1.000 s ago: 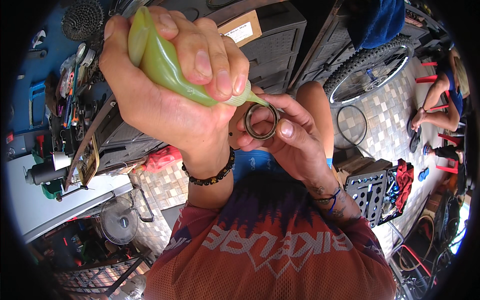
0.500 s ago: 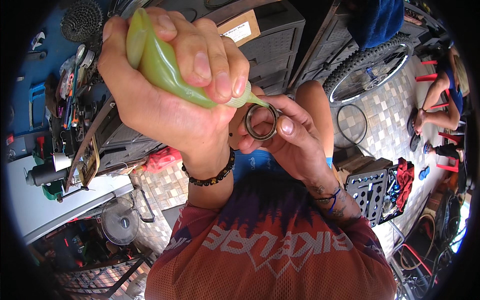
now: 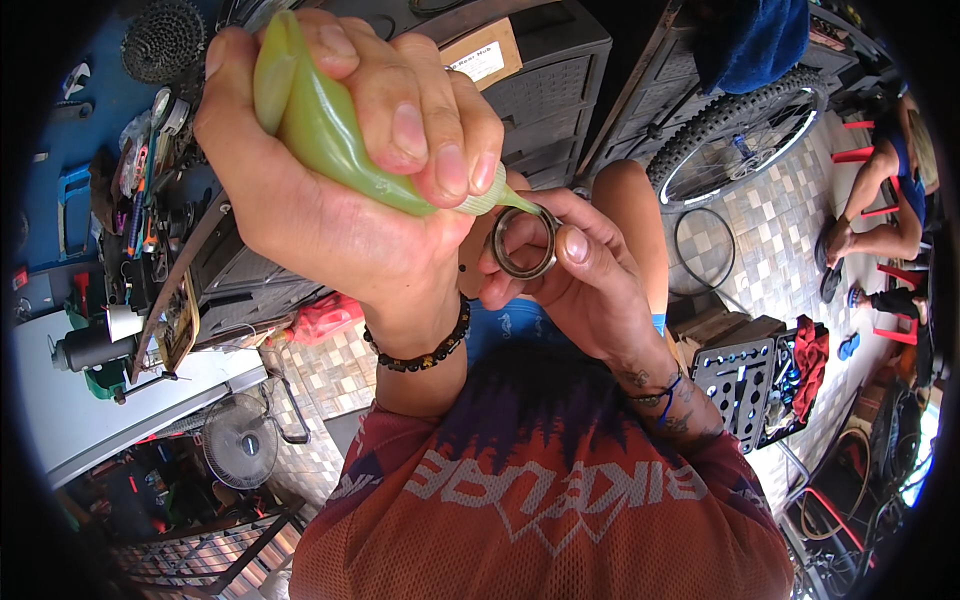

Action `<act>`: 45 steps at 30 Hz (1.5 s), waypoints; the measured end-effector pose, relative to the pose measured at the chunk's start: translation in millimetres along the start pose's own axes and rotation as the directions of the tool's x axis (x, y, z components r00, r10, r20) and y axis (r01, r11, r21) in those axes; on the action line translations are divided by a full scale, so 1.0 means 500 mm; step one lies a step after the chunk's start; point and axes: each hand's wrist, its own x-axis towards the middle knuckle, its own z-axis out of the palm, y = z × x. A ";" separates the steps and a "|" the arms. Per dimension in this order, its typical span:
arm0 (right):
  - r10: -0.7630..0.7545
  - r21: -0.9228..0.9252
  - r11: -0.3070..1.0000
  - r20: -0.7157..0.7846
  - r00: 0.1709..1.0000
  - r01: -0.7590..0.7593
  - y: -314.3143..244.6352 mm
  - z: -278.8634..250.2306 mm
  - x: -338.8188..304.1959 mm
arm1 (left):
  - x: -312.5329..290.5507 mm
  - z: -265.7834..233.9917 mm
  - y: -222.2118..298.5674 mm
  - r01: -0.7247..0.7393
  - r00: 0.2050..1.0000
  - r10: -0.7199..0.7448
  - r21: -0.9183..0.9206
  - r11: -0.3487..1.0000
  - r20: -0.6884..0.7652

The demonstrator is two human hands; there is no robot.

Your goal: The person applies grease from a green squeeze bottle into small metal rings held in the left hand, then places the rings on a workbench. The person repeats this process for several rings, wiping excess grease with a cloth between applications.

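My left hand [image 3: 340, 190] is wrapped tightly around a soft yellow-green squeeze bottle [image 3: 330, 130], its sides dented by the grip. The bottle tilts down to the right, and its tapered nozzle tip touches or nearly touches the rim of a metal bearing ring [image 3: 498, 250]. Between thumb and fingers, my right hand [image 3: 590, 265] pinches that ring, with its round opening turned toward me. Whether anything is coming out of the nozzle is too small to tell.
Dark drawer cabinets [image 3: 555, 90] stand ahead, with a cardboard box [image 3: 483, 55] on top. Right of them leans a bicycle wheel [image 3: 690, 130]. An open tool case [image 3: 735, 390] lies at right, and a fan [image 3: 240, 440] at left. Another person's leg [image 3: 880, 190] shows far right.
Both hands hold nearly the same place. The fingers of my left hand shift very slightly on the bottle; the ring stays under the nozzle.
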 end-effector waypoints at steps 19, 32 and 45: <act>0.031 0.019 0.999 -0.027 0.999 -0.031 -0.001 -0.001 0.001 | 0.002 -0.004 0.000 0.039 0.997 -0.038 -0.018 0.999 0.060; 0.019 0.016 1.000 -0.027 0.999 -0.018 -0.001 -0.003 -0.001 | 0.001 -0.002 -0.007 0.050 0.997 -0.047 -0.039 0.998 0.068; 0.043 0.014 0.999 -0.002 0.999 -0.043 -0.006 -0.009 -0.003 | -0.006 -0.003 -0.018 0.007 1.000 -0.005 -0.192 0.981 0.008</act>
